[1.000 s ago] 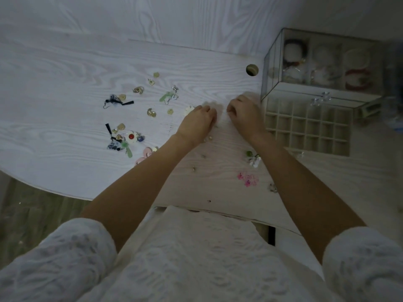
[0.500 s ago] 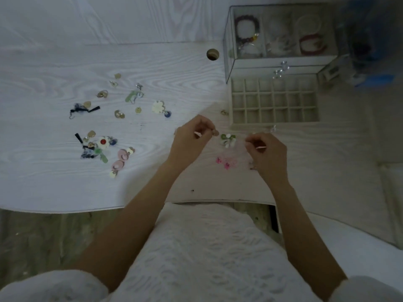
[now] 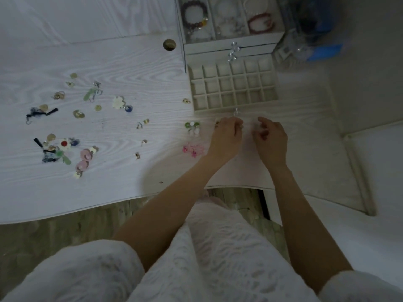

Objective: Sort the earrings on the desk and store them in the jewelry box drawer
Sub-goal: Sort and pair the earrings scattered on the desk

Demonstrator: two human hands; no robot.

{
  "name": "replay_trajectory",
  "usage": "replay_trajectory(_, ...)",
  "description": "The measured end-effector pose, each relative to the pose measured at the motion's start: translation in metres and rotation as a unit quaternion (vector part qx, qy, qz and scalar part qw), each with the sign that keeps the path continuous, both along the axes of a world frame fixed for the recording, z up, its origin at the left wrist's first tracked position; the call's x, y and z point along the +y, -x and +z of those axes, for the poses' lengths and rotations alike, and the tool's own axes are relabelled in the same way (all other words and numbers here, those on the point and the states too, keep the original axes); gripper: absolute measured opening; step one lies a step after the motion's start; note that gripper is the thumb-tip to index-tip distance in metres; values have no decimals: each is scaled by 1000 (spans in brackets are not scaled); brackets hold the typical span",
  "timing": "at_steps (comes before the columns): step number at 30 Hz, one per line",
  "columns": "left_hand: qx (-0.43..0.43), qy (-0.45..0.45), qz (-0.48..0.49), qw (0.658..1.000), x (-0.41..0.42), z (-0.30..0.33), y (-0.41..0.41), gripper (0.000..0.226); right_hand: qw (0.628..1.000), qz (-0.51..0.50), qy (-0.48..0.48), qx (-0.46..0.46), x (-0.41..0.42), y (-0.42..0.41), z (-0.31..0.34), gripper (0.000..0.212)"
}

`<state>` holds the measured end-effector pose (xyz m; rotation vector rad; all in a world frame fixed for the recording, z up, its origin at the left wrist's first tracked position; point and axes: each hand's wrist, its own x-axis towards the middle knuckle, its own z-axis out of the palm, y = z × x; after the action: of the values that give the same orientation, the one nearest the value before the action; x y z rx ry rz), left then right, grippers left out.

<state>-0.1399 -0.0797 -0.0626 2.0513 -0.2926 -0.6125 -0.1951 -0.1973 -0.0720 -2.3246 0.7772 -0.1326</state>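
The jewelry box (image 3: 229, 43) stands at the back of the white desk (image 3: 135, 68), its grid drawer (image 3: 218, 110) pulled out with bare compartments. Just in front of the drawer, my left hand (image 3: 226, 138) and my right hand (image 3: 271, 140) sit close together with curled, pinching fingers. Each seems to grip a tiny earring, mostly hidden. A green-and-white earring pair (image 3: 192, 127) and a pink pair (image 3: 193, 149) lie left of my left hand. Several more earrings (image 3: 63, 149) are scattered across the desk's left half.
Bracelets (image 3: 194, 13) lie under the box's glass top. A cable hole (image 3: 169, 44) sits left of the box, and a blurred blue-and-clear object (image 3: 322, 51) to its right. The desk's curved front edge (image 3: 109, 203) runs below the earrings. A gold earring (image 3: 186, 101) lies by the drawer's corner.
Both hands have lifted off the desk with small pieces, moved right and come together just in front of the drawer. The camera view has swung right and down.
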Motion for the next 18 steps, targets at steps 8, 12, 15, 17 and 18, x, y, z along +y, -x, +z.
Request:
replay_trajectory(8, -134, -158, -114, 972, -8, 5, 14, 52, 999, 32, -40, 8, 5, 7, 0, 49)
replay_trajectory(12, -126, -114, -117, 978, -8, 9, 20, 55, 999, 19, -34, 26, 5, 3, -1, 54)
replay_trajectory(15, -124, -90, -117, 981, -5, 9, 24, 56, 999, 20, -31, 29, 5, 0, -3, 56)
replay_trajectory(17, -134, -79, -113, 981, 0, 10, 28, 56, 999, 24, -24, 32, 5, -2, -4, 54)
replay_trajectory(18, -132, -75, -111, 982, 2, 10, 29, 56, 999, 28, -21, 32, 7, -3, -5, 52)
